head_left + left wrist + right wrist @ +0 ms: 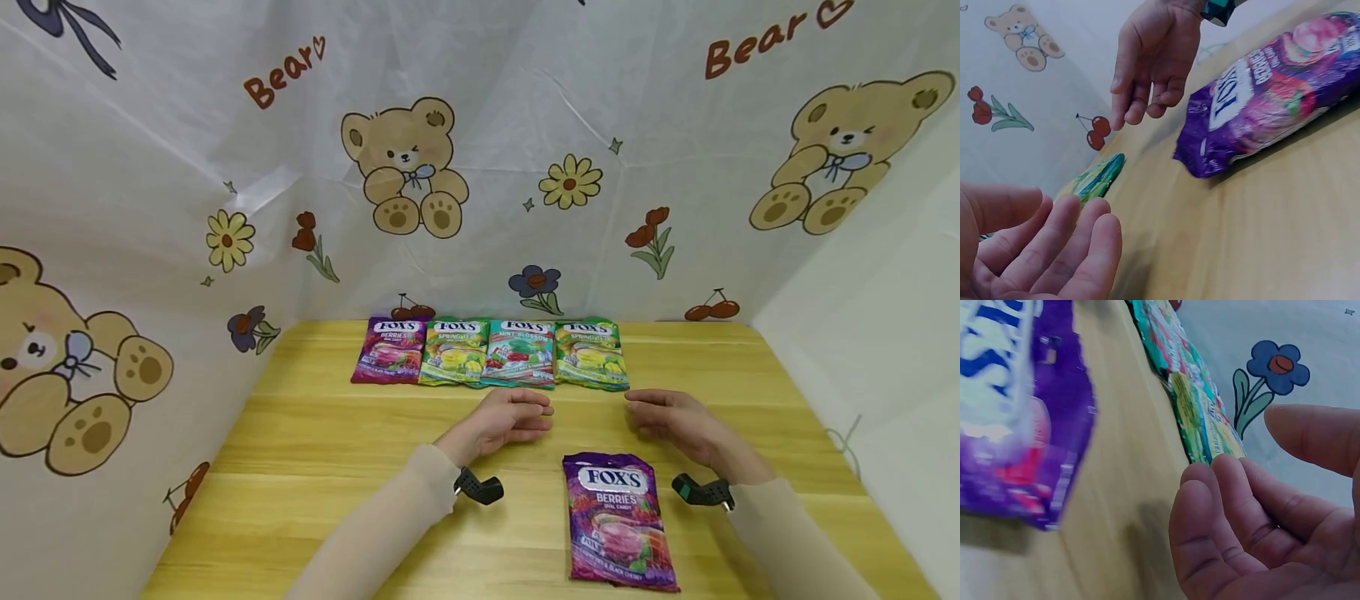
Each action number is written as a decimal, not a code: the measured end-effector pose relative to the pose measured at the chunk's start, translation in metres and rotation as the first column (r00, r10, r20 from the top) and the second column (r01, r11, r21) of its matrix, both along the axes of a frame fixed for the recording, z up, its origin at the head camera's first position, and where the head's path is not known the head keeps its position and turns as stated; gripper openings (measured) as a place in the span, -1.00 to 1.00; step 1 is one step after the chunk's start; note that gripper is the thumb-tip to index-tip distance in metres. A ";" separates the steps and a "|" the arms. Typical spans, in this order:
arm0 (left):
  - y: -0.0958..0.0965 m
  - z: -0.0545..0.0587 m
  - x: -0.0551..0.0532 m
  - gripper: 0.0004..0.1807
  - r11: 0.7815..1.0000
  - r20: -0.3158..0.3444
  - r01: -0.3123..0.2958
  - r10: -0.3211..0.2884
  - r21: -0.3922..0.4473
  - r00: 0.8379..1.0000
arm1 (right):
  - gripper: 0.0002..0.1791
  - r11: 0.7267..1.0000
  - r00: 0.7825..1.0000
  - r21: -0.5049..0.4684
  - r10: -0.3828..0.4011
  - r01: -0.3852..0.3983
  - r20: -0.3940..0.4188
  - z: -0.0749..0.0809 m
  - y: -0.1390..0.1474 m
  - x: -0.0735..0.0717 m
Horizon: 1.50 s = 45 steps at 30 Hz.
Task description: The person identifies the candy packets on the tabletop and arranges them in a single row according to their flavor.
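Note:
A purple Fox's Berries candy bag (619, 523) lies face up at the front of the table, apart from both hands. My left hand (510, 423) hovers behind and left of it, fingers loosely bent with nothing between them. Behind and to the right of the bag is my right hand (678, 423), also relaxed and holding nothing. Along the back of the table stands a row of bags: purple Berries (390, 354), yellow-green Spring Tea (454, 357), teal Mint Blossom (521, 358) and a second yellow-green bag (591, 358). The left wrist view shows the front bag (1272, 94) beyond the left fingers.
The wooden table (322, 467) ends against a white cloth (480, 267) printed with bears and flowers. White walls close in the left and right sides. A thin pale cord (847, 442) hangs at the right edge. Each wrist carries a small black camera mount (480, 487).

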<state>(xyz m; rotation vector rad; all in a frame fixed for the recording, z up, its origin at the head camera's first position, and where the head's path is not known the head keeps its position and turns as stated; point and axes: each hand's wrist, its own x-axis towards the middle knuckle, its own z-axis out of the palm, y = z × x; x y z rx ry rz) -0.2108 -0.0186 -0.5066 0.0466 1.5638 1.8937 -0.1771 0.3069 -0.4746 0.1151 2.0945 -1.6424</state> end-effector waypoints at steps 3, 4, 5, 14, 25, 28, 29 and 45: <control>-0.004 -0.004 0.014 -0.66 1.000 0.002 0.013 -0.013 0.010 1.000 | -0.26 1.000 1.000 0.005 -0.002 0.002 0.004 -0.003 0.002 0.010; -0.005 -0.005 0.019 -0.66 1.000 0.005 0.022 -0.022 0.012 1.000 | -0.26 1.000 1.000 0.007 -0.004 0.004 0.003 -0.004 0.003 0.014; -0.006 -0.007 0.024 -0.66 0.999 0.007 0.031 -0.031 0.013 1.000 | -0.26 1.000 1.000 0.009 -0.008 0.008 0.003 -0.005 0.005 0.018; -0.015 -0.019 0.055 -0.67 0.998 0.049 0.055 -0.055 0.013 0.997 | -0.26 0.998 0.997 -0.019 -0.057 0.058 0.041 -0.013 0.013 0.049; -0.020 -0.008 0.095 -0.63 0.988 0.099 0.152 -0.151 -0.005 0.984 | -0.24 0.951 0.979 -0.285 -0.061 0.116 0.196 -0.024 0.023 0.086; -0.020 -0.007 0.101 -0.62 0.987 0.103 0.159 -0.158 0.001 0.982 | -0.32 0.927 0.973 -0.355 -0.037 0.119 0.228 -0.026 0.027 0.093; -0.019 -0.007 0.103 -0.62 0.987 0.106 0.159 -0.158 0.001 0.982 | -0.38 0.916 0.970 -0.383 -0.025 0.119 0.243 -0.026 0.027 0.095; -0.009 -0.001 0.120 -0.56 0.980 0.122 0.195 -0.198 0.033 0.973 | -0.58 0.807 0.957 -0.582 0.086 0.096 0.276 -0.031 0.017 0.116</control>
